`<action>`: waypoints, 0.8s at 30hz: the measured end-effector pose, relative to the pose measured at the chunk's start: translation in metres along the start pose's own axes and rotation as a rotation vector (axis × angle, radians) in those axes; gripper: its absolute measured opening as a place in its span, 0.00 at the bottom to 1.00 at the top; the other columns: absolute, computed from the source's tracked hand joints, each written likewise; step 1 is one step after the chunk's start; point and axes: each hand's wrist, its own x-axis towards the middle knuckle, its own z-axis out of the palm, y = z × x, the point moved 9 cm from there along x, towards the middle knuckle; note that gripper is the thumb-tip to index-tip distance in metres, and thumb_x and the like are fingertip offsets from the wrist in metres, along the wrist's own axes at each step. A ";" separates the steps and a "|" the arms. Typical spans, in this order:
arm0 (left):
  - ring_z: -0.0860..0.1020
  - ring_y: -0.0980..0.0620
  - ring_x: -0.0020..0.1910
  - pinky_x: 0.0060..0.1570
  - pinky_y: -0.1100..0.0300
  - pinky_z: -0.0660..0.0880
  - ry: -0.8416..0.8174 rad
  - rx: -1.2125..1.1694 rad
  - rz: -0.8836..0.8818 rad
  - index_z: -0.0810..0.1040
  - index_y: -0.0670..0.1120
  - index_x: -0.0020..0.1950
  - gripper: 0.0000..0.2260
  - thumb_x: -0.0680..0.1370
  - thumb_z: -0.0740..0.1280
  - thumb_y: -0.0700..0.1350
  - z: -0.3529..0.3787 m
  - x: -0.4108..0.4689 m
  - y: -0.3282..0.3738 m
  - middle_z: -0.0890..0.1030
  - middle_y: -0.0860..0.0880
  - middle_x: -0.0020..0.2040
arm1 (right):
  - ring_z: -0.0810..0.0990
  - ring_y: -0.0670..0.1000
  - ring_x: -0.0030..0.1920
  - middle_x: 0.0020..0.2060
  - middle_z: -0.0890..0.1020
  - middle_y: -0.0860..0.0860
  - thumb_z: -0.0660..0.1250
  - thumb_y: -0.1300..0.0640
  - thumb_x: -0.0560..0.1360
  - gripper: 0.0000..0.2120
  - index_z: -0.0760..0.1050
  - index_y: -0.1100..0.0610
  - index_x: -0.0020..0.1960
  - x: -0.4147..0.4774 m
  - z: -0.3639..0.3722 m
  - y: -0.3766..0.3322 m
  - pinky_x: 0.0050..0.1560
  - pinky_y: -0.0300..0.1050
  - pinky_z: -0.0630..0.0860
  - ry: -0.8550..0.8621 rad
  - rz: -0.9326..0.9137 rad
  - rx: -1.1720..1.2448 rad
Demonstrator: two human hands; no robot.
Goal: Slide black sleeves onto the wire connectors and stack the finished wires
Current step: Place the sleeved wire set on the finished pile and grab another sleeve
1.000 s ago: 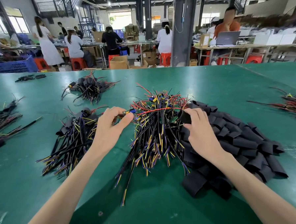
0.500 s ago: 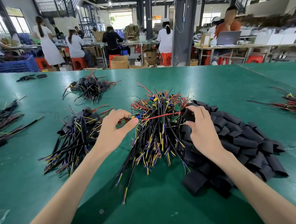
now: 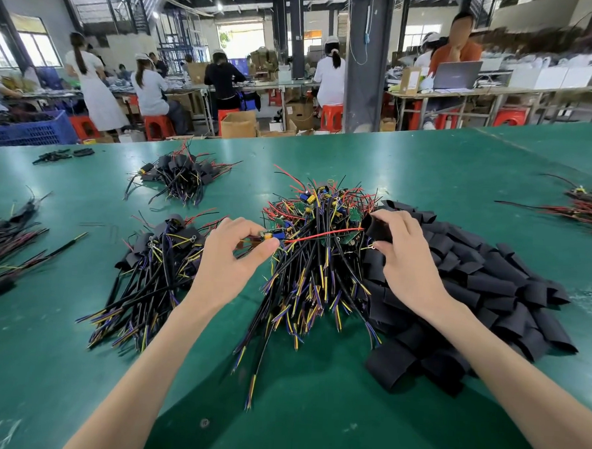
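Hands both busy: left hand [image 3: 229, 255] pinches connector [image 3: 272, 235] of red wire [image 3: 321, 237]; right hand [image 3: 406, 250] pinches black sleeve [image 3: 376, 227].

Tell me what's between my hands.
Head view: a thin red wire runs from the left hand, pinching a green board, toward the right hand, holding a black sleeve, over heaped black cables.

Our left hand [image 3: 228, 255] pinches a wire connector [image 3: 271, 235], its red lead [image 3: 321, 236] running toward the black sleeve [image 3: 376, 228] our right hand [image 3: 409, 261] grips. On the green table [image 3: 74, 367], the wire heap [image 3: 316, 277] sits between them, sleeve pile [image 3: 497, 289] at three o'clock, sleeved stack [image 3: 155, 265] at nine.
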 end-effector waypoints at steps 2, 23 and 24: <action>0.69 0.62 0.40 0.47 0.58 0.64 -0.002 0.028 0.001 0.76 0.48 0.38 0.07 0.72 0.67 0.50 0.001 0.000 0.001 0.75 0.56 0.35 | 0.70 0.61 0.55 0.56 0.73 0.58 0.65 0.75 0.70 0.22 0.70 0.63 0.62 -0.001 0.001 -0.009 0.58 0.45 0.63 -0.032 -0.092 -0.106; 0.74 0.53 0.41 0.45 0.59 0.68 -0.075 -0.055 -0.051 0.77 0.47 0.44 0.03 0.77 0.67 0.42 0.040 -0.015 0.013 0.79 0.55 0.39 | 0.76 0.59 0.50 0.55 0.78 0.53 0.72 0.69 0.67 0.25 0.73 0.58 0.62 -0.022 0.013 -0.068 0.55 0.50 0.69 -0.013 -0.346 -0.304; 0.74 0.54 0.40 0.44 0.60 0.68 -0.070 -0.048 -0.062 0.76 0.49 0.43 0.04 0.77 0.67 0.42 0.039 -0.015 0.011 0.78 0.56 0.38 | 0.77 0.59 0.50 0.55 0.78 0.54 0.72 0.69 0.68 0.24 0.73 0.59 0.62 -0.023 0.012 -0.068 0.55 0.51 0.70 -0.005 -0.353 -0.300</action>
